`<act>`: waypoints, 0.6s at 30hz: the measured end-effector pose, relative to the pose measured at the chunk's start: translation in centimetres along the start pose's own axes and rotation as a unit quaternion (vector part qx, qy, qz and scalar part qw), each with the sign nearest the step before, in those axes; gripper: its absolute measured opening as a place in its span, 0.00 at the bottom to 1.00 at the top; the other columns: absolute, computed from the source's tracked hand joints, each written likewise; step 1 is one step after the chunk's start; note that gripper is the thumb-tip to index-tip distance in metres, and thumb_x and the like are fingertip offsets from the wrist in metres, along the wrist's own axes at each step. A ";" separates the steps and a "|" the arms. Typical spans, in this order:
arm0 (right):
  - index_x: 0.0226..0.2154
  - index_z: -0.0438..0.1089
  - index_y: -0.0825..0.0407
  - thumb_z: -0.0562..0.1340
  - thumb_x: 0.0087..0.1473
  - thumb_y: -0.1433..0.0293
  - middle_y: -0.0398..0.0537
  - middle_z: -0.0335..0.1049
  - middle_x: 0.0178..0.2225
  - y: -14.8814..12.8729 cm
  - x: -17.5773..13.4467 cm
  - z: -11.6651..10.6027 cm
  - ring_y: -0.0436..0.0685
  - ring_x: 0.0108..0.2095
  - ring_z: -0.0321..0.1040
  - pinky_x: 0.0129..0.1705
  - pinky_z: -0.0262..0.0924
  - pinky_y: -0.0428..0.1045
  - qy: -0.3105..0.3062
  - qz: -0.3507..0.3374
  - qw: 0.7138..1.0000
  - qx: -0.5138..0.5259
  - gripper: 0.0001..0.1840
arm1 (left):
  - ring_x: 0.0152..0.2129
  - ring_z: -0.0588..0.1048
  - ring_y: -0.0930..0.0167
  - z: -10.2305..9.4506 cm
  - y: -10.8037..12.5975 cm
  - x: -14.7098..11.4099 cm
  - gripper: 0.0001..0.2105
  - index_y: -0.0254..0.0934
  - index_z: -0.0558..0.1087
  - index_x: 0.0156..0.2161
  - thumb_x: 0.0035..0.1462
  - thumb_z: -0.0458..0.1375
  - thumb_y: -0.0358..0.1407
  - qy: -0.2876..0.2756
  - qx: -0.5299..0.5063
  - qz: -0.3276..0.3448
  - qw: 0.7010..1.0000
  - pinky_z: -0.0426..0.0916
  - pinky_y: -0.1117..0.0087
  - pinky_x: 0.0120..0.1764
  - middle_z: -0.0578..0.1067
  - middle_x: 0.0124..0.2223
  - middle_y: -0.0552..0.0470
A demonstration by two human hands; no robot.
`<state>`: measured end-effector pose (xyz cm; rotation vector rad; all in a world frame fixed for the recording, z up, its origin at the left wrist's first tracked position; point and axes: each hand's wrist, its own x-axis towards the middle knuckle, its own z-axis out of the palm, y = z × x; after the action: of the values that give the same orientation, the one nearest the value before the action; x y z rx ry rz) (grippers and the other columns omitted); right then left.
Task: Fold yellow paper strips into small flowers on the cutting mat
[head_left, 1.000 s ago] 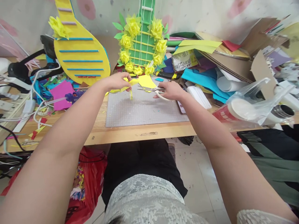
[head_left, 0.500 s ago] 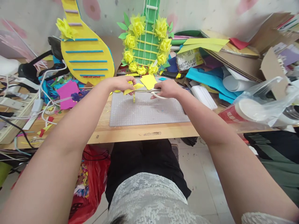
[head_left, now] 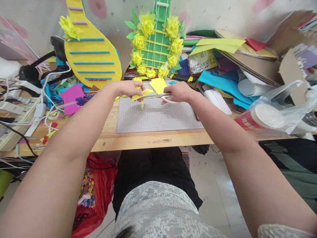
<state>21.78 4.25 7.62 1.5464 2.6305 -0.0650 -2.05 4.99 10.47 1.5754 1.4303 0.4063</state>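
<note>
My left hand (head_left: 133, 89) is closed on a small piece of yellow paper (head_left: 142, 95), pinched over the grey cutting mat (head_left: 158, 120). My right hand (head_left: 178, 92) grips white-handled scissors (head_left: 167, 99), whose blades point left and reach the yellow paper. Between the hands and a little behind them, a yellow paper square (head_left: 158, 85) lies at the mat's far side. Just under the left hand, a small yellow strip or roll (head_left: 142, 105) stands on the mat; its exact kind is hard to make out.
A yellow instrument-shaped cutout (head_left: 94, 56) and a green one (head_left: 157, 49) ringed with yellow paper flowers lean on the wall. A glue gun (head_left: 83, 100) and cables lie left. Coloured papers (head_left: 223, 86) and a bagged cup (head_left: 267, 115) stand right. A red bag (head_left: 104, 195) hangs below the table.
The hands stay almost in place, with the scissors' blades looking slightly more closed at the yellow paper. The whole view has shifted a little.
</note>
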 end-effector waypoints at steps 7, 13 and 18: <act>0.36 0.74 0.48 0.59 0.47 0.44 0.49 0.74 0.33 -0.1 0.3 -0.7 0.59 0.38 0.65 0.34 0.42 0.49 -0.007 -0.024 1.000 -0.004 0.27 | 0.27 0.74 0.69 -0.7 0.2 0.4 0.07 0.40 0.71 0.29 0.40 0.61 0.30 -0.103 0.112 -0.023 0.988 0.63 0.73 0.32 0.69 0.21 0.56; 0.35 0.74 0.48 0.59 0.48 0.44 0.49 0.74 0.32 -0.3 0.6 -0.9 0.59 0.37 0.66 0.35 0.42 0.49 0.000 -0.031 0.999 -0.010 0.26 | 0.29 0.74 0.68 -0.6 0.4 -0.2 0.07 0.39 0.72 0.28 0.40 0.62 0.28 -0.092 0.088 -0.021 0.992 0.64 0.73 0.34 0.70 0.21 0.56; 0.37 0.73 0.48 0.62 0.46 0.45 0.49 0.75 0.35 0.8 -0.3 -0.7 0.60 0.39 0.67 0.35 0.47 0.49 -0.001 0.011 1.000 0.009 0.26 | 0.32 0.75 0.66 -0.8 -0.3 -0.5 0.08 0.38 0.72 0.28 0.41 0.62 0.25 -0.066 0.029 -0.056 0.996 0.65 0.71 0.36 0.74 0.24 0.52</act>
<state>22.61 4.48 8.34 1.5788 2.6176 -0.0895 -3.00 4.78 10.81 1.5310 1.4304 0.1919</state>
